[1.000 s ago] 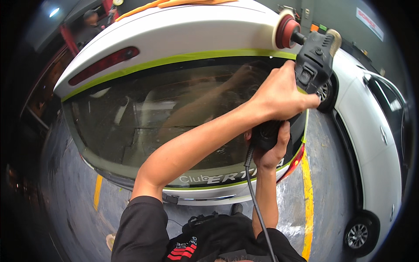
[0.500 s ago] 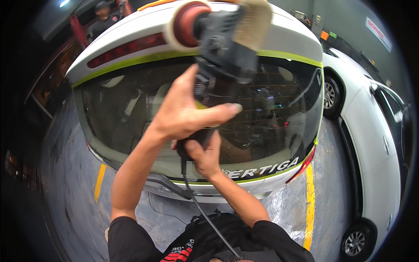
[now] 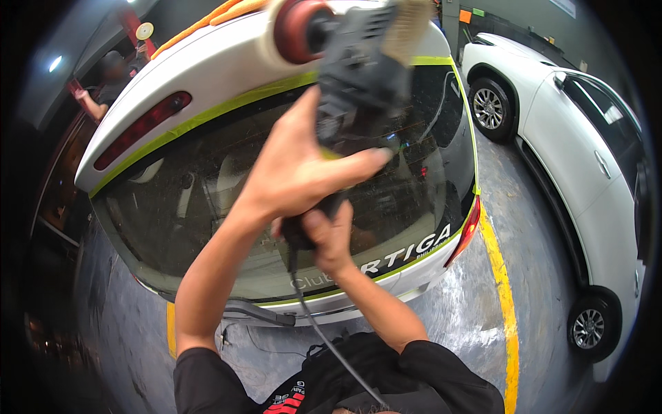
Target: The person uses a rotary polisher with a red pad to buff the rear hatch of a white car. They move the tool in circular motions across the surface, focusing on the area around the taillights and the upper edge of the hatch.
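A black corded polisher (image 3: 362, 90) is held up in front of me, its head toward the car's roof edge. My left hand (image 3: 296, 162) wraps its body from the left, the thumb lying across the top. Lower down, my right hand (image 3: 332, 238) closes round the rear end, where the cord (image 3: 324, 338) comes out. The red backing plate (image 3: 296, 31) carries a pale round pad, partly blurred; whether it touches the white panel, I cannot tell. Behind the tool is a white car's dark rear window (image 3: 179, 214), edged with yellow-green masking tape (image 3: 207, 119).
An orange cloth (image 3: 200, 24) lies on the roof. A rear wiper (image 3: 258, 314) sits at the window's lower edge. Another white car (image 3: 579, 186) stands at right, past a yellow floor line (image 3: 503, 303). At far left, a person (image 3: 114, 79) stands near a round yellow pad (image 3: 145, 31).
The view has turned, so the car sits tilted and further left, and the second car shows more. My hands keep the same grip on the polisher. The person at far left shows a raised hand.
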Available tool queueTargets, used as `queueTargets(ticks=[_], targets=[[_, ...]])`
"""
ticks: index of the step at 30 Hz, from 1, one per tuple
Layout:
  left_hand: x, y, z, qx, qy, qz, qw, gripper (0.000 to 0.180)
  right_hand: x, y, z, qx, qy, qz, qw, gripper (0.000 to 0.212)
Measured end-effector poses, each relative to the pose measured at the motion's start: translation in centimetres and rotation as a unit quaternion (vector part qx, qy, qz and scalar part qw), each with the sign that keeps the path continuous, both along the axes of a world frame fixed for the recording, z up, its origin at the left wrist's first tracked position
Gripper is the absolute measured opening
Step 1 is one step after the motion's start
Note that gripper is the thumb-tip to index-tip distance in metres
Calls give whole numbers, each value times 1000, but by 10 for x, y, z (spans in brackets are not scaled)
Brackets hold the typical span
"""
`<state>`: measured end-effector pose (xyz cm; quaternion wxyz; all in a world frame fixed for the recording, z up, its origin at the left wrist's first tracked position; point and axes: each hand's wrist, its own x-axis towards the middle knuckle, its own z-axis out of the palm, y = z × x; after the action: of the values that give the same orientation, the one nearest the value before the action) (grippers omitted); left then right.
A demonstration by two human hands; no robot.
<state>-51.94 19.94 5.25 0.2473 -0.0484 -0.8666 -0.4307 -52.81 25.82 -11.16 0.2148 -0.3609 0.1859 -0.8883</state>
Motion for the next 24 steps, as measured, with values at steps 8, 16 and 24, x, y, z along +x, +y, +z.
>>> queueTargets(ticks=[8, 16, 24], targets=[[-113, 49, 1, -15, -30, -72, 997, 58, -84, 53, 13, 37, -15, -113, 993, 72], [-66, 29, -1, -3, -18, -58, 998, 64, -45, 41, 18, 54, 12, -125, 991, 65], [45, -25, -5, 62, 24, -12, 998, 61, 34, -15, 3, 24, 24, 5, 999, 49]])
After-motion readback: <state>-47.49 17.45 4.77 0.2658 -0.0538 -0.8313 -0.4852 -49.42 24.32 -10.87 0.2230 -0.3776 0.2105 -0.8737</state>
